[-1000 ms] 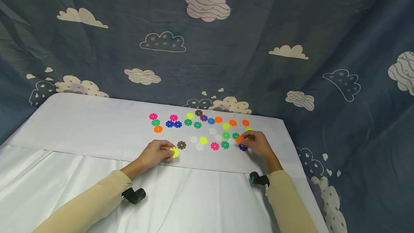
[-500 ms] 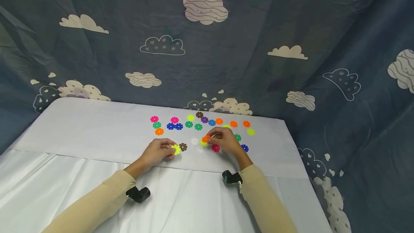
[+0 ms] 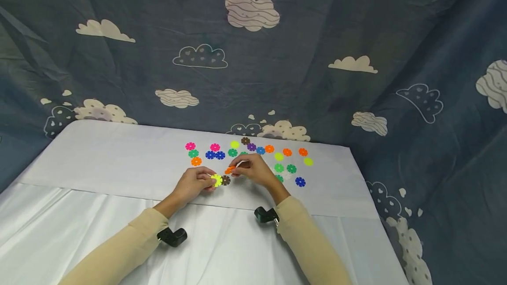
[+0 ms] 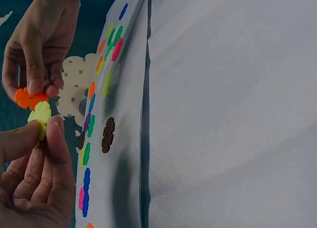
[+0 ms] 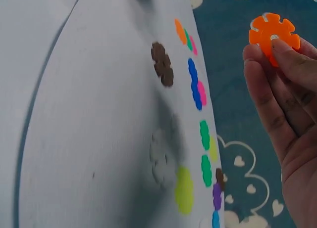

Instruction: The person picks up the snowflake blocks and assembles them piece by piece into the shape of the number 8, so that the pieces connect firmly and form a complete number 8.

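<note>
My left hand (image 3: 193, 185) pinches a yellow notched snowflake disc (image 3: 217, 180) between thumb and fingers, raised over the table. The right hand (image 3: 256, 170) pinches an orange snowflake disc (image 5: 271, 31) at its lower part, with the thumb over its middle. In the left wrist view the orange disc (image 4: 28, 98) is just above the upright yellow disc (image 4: 40, 116), their edges very close. A brown snowflake disc (image 3: 225, 180) lies on the cloth right beside the yellow one in the head view. The right hand hides several discs behind it.
Several loose snowflake discs lie on the white table (image 3: 111, 157): blue (image 3: 300, 182), green (image 3: 291, 169), purple (image 3: 251, 147) and pink (image 3: 190, 146) among them. A dark cloud-print curtain (image 3: 293, 56) hangs behind the table's far edge. Each wrist wears a black camera (image 3: 173, 237).
My right hand has moved left across the table with the orange disc, up to the left hand. The left hand, still holding the yellow disc, has shifted only slightly.
</note>
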Demonstrator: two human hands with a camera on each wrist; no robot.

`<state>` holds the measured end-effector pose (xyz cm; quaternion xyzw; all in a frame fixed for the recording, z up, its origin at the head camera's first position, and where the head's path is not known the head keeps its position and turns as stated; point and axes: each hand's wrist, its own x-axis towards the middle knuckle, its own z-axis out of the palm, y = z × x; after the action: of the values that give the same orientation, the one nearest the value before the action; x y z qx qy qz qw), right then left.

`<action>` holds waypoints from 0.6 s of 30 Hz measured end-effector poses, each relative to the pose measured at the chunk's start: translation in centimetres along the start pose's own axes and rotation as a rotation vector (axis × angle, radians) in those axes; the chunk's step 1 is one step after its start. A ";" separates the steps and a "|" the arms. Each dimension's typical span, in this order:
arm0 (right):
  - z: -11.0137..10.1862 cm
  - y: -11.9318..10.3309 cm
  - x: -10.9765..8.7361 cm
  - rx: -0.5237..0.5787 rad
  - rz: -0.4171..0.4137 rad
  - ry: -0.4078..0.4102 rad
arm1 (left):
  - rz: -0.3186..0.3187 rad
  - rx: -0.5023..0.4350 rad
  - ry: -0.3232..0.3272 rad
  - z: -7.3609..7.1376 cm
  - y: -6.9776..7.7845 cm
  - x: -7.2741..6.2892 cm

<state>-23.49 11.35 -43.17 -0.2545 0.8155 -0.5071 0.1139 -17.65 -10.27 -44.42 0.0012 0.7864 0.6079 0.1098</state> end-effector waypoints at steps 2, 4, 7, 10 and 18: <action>0.2 -0.3 0.3 -0.033 -0.004 -0.016 | -0.001 -0.006 0.005 0.0 0.0 0.0; 0.4 -0.5 0.6 -0.062 -0.019 -0.033 | -0.001 -0.010 0.007 0.0 0.0 0.0; 0.5 -0.8 1.0 -0.074 -0.060 -0.061 | 0.008 -0.017 0.007 0.0 0.0 0.1; 0.5 -1.0 1.3 -0.074 -0.103 -0.097 | 0.020 -0.025 -0.002 -0.1 0.0 0.1; 0.5 -1.6 2.3 -0.136 -0.148 -0.188 | 0.024 -0.023 0.008 -0.2 -0.1 0.2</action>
<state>-24.69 9.15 -41.79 -0.3676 0.8128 -0.4315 0.1345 -17.90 -10.45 -44.52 0.0069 0.7798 0.6181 0.0993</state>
